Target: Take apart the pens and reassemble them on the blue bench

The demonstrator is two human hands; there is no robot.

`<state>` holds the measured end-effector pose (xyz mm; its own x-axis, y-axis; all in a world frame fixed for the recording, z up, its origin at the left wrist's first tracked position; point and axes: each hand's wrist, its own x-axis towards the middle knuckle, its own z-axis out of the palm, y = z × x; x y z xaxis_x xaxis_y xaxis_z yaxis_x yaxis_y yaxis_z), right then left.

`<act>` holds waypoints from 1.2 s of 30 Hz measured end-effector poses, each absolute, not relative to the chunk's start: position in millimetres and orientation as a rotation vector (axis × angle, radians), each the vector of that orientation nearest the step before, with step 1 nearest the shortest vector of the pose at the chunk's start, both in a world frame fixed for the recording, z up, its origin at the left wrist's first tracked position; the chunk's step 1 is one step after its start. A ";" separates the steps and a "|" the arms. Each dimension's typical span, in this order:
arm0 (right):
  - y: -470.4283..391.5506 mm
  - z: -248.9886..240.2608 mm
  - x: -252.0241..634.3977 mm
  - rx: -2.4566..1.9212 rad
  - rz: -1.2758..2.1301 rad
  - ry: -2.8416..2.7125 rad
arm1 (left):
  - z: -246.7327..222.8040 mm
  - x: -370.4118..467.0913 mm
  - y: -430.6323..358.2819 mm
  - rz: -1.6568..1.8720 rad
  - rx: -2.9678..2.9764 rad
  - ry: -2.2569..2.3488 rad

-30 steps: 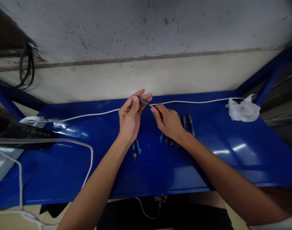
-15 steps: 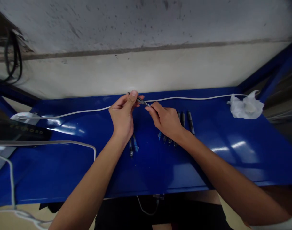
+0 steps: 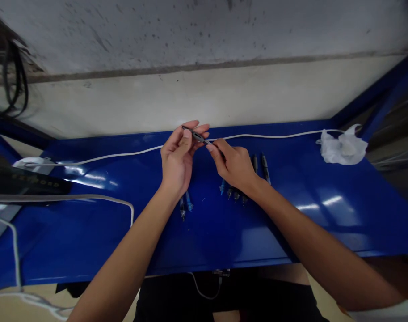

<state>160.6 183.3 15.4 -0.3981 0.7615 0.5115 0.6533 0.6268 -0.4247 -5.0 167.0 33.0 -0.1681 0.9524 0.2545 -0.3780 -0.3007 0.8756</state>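
Between my two hands, above the blue shelf [image 3: 210, 232], is a dark pen [image 3: 197, 136] with its tip end up and to the left. My left hand [image 3: 180, 154] pinches its grip section between thumb and fingers, the other fingertips lifted off it. The thumb and forefinger of my right hand [image 3: 232, 162] are closed on the pen's lower right end. Under my left wrist lie a black pen [image 3: 182, 209] and a blue pen [image 3: 189, 201]. Several more pens [image 3: 266, 169] lie side by side below my right hand, which partly covers them.
A white cable [image 3: 267, 137] runs along the shelf's back edge by the wall. Crumpled white plastic [image 3: 343, 146] sits at the right. On the left are a dark box [image 3: 32, 181] and a looping pale cable [image 3: 99, 198]. Blue metal posts rise at both sides.
My left hand has shifted slightly right and its fingers have spread a little around the pen. My right hand remains on the pen's other end.
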 end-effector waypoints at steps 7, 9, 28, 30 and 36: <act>180.5 15.3 158.5 -1.045 0.158 -2.193 | 29.5 -6.0 172.3 1.822 0.989 0.972; 180.6 13.9 158.1 -1.024 0.154 -2.190 | 28.9 -5.9 172.8 1.819 0.966 0.995; 183.0 14.5 160.5 -1.051 0.233 -2.132 | 27.1 -6.5 169.0 1.594 1.093 0.837; 184.0 14.7 161.5 -1.043 0.221 -2.131 | 27.3 -6.4 168.3 1.619 1.123 0.870; 186.0 13.8 162.0 -1.025 0.197 -2.146 | 25.7 -4.2 169.9 1.717 1.050 0.980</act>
